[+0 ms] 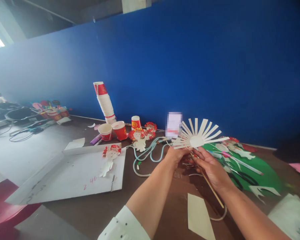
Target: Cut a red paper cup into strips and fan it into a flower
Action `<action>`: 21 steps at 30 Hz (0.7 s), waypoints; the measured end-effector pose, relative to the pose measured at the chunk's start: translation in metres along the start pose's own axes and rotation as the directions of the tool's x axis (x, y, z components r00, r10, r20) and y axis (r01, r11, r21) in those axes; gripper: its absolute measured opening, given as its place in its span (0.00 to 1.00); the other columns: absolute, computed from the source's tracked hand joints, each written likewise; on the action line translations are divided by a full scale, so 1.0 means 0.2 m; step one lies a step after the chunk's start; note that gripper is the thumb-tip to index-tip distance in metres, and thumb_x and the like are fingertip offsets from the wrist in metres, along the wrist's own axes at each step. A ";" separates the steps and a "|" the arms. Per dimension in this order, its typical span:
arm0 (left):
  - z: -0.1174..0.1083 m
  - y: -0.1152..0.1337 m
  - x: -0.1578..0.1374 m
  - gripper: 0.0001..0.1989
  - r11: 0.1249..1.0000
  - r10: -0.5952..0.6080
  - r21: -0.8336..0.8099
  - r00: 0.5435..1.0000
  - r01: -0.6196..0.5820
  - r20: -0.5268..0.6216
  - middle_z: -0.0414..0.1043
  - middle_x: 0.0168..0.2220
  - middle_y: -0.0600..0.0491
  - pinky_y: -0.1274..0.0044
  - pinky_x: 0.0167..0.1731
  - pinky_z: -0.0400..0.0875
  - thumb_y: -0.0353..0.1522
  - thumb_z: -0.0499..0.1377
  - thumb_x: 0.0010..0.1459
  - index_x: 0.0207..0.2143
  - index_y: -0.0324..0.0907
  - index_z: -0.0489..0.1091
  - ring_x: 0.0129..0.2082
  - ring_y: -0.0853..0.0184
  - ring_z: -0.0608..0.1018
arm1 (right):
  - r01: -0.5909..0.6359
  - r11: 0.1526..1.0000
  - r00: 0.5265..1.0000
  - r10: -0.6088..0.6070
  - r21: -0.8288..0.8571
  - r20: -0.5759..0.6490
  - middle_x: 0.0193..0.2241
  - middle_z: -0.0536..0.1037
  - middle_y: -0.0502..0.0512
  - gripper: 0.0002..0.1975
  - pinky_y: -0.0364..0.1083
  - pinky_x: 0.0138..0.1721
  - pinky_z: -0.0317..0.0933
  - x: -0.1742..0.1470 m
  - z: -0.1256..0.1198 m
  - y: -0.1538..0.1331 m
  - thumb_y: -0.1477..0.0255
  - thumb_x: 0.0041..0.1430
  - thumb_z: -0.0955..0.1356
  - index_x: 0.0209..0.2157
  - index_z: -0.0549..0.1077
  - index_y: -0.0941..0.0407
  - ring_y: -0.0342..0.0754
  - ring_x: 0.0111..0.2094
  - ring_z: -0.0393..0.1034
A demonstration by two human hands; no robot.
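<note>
A paper cup (197,141), cut into white strips that fan out round its base, is held up in front of me. My left hand (178,156) is closed at its lower left edge. From the right, my right hand (210,169) pinches close below the base, its fingertips near the left ones. A thin wooden stick (212,190) runs from the fingers of my right hand down along the palm. The fingers partly hide where stick and cup come together, so I cannot tell whether they are joined.
Stacked paper cups (106,106) and single red cups (118,130) stand by the blue partition (190,60). Paper figures (111,156) lie on a white board (72,183). Scissors (242,176) and a pen (248,166) rest on a green sheet (267,175). A pale cable (153,146) coils behind my hands.
</note>
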State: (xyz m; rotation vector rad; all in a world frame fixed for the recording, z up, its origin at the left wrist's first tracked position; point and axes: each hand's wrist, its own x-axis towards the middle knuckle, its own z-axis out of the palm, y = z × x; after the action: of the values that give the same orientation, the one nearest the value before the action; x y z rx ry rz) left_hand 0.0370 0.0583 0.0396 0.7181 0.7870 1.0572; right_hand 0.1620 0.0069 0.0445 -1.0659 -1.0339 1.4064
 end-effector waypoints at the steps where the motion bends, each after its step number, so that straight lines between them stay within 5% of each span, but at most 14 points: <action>1: 0.00 0.00 0.00 0.16 1.000 -0.006 0.001 1.000 0.006 0.001 0.69 0.22 0.54 0.73 0.22 0.72 0.31 0.71 0.38 0.30 0.35 0.71 0.19 0.71 0.70 | -0.002 1.000 1.000 0.002 -0.005 -0.010 0.61 0.63 0.47 0.38 0.35 0.20 0.61 0.00 0.00 0.00 0.70 0.50 0.72 0.60 0.59 0.38 0.41 0.33 0.73; 8: 0.01 0.00 -0.01 0.18 0.999 -0.036 -0.015 0.999 0.036 -0.028 0.70 0.24 0.54 0.75 0.21 0.72 0.29 0.71 0.37 0.33 0.36 0.72 0.20 0.71 0.71 | 0.007 0.999 1.000 -0.008 -0.054 -0.018 0.61 0.63 0.49 0.37 0.38 0.22 0.62 0.01 -0.02 0.03 0.69 0.51 0.71 0.61 0.57 0.39 0.43 0.33 0.74; 21: -0.02 -0.02 0.01 0.18 0.995 0.094 0.033 0.995 -0.094 0.017 0.72 0.27 0.53 0.77 0.22 0.69 0.32 0.71 0.36 0.33 0.37 0.73 0.21 0.72 0.71 | 0.132 0.966 0.990 -0.140 -0.222 -0.021 0.60 0.65 0.50 0.31 0.41 0.25 0.65 0.02 -0.02 0.07 0.69 0.55 0.68 0.61 0.60 0.43 0.48 0.39 0.74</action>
State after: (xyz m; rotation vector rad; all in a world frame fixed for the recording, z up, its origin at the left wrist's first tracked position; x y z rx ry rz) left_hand 0.0359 0.0592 0.0347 0.7972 0.7651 1.1240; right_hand 0.1616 0.0089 0.0293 -1.1530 -1.2341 1.1774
